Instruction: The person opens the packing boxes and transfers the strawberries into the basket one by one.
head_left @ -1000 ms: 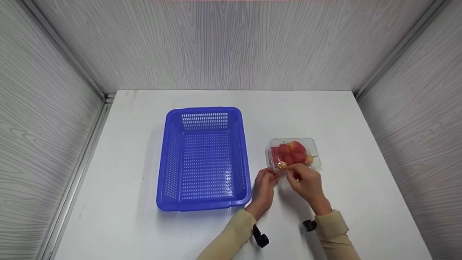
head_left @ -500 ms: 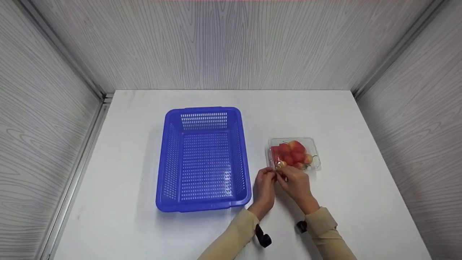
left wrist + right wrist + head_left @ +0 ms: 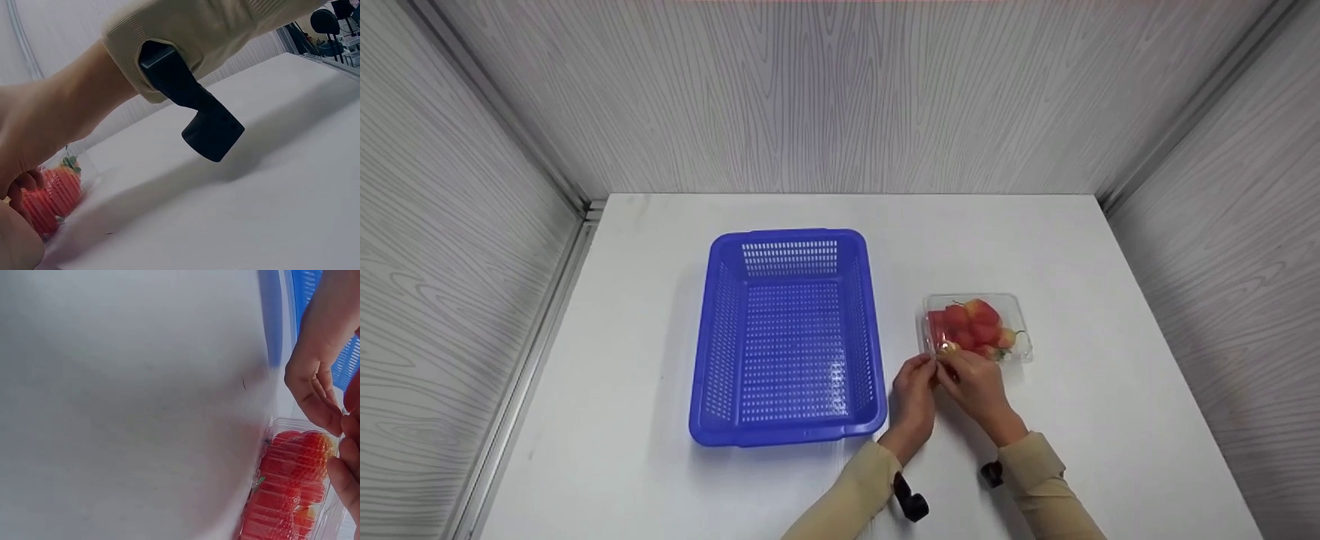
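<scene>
Resting on the white table (image 3: 1110, 360), right of the basket: one clear plastic box (image 3: 1009, 306), ribbed along its side, with red and yellow fruit (image 3: 984, 324) inside, at least one piece stemmed, another green-leaved. Left hand (image 3: 913, 401): fingers curled at the box's near left corner, gripping its edge. Right hand (image 3: 979, 386): thumb and fingers pinching the same edge, just beside the left fingertips; exact contact partly hidden. One blue basket (image 3: 787, 435), rectangular, perforated, upright, left of the box and apart from it. Two beige sleeves (image 3: 847, 491), each with a black wrist mount (image 3: 913, 504).
</scene>
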A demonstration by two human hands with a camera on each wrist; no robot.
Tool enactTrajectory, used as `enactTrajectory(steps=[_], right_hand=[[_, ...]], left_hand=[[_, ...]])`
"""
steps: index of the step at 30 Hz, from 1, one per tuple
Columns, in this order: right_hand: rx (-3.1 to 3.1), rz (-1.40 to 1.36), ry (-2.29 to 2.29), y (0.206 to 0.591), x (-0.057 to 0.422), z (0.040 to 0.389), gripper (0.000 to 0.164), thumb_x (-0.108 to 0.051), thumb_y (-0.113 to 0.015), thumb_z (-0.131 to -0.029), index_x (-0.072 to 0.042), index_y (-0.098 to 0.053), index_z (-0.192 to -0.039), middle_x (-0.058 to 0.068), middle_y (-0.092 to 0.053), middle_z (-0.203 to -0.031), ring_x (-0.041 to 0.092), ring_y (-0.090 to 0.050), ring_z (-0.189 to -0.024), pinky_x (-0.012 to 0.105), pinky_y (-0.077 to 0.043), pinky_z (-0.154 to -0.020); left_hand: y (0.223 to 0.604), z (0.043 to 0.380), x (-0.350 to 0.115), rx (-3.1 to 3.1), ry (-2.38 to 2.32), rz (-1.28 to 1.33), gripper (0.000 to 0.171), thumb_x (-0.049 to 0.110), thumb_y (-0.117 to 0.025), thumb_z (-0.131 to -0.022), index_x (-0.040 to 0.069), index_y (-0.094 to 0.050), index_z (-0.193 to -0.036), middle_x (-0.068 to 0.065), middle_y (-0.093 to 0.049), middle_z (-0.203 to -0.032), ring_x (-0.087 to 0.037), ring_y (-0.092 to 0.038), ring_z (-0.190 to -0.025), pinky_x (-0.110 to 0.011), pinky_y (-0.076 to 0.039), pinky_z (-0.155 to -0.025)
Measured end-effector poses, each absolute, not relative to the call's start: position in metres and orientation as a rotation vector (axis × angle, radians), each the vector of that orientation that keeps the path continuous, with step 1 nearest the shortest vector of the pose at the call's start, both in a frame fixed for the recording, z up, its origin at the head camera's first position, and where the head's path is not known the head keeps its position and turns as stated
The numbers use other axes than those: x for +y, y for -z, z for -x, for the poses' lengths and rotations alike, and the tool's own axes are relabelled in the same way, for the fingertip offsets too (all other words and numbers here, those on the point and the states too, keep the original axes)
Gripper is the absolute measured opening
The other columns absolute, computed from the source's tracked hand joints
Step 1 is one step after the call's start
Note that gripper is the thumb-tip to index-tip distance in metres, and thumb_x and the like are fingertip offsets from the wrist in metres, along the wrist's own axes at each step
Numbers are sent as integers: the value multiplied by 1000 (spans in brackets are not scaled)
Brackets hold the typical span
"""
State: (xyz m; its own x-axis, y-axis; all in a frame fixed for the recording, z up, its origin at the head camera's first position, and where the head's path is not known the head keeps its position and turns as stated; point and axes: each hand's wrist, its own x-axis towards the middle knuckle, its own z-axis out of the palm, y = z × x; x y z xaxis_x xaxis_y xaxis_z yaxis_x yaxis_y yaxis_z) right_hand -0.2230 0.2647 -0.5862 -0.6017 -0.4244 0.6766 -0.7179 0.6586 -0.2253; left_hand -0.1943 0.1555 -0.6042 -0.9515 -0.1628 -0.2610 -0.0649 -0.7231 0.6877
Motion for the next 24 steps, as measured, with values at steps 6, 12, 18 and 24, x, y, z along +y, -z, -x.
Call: enactTrajectory(steps=[6, 12, 18, 24], right_hand=[[-2244, -903, -671, 586, 265, 227, 19, 3, -81, -71, -2, -70, -85, 9, -68, -74, 21, -62, -62, 35, -54, -59], [-2257, -928, -671, 586, 264, 227, 19, 3, -81, -72, -2, -70, -86, 8, -69, -74, 20, -62, -60, 33, -53, -59], [-2287, -916, -704, 586, 262, 225, 17, 2, -81, -74, -2, -71, -87, 8, -70, -76, 19, -61, -62, 33, -55, -61], [-2307, -876, -736, 586, 262, 221, 18, 2, -80, -74, -2, -70, -89, 9, -68, -75, 19, -58, -61, 35, -55, -62]], left_hand=[[608, 198, 153, -1094, 2879, -455, 15, -3, -56, -95, -12, -57, -107, -8, -66, -96, -17, -64, -89, -30, -51, -83], [613, 198, 151, -1099, 2902, -427, 9, -2, -55, -95, -6, -63, -96, -6, -66, -88, -16, -63, -82, -29, -51, -77], [614, 200, 151, -1108, 2931, -443, 14, -1, -54, -94, -2, -68, -92, -7, -68, -89, -17, -63, -85, -29, -50, -78], [613, 201, 155, -1208, 2879, -476, 13, 3, -56, -89, 1, -68, -86, -5, -67, -86, -15, -62, -83, -28, -49, -76]])
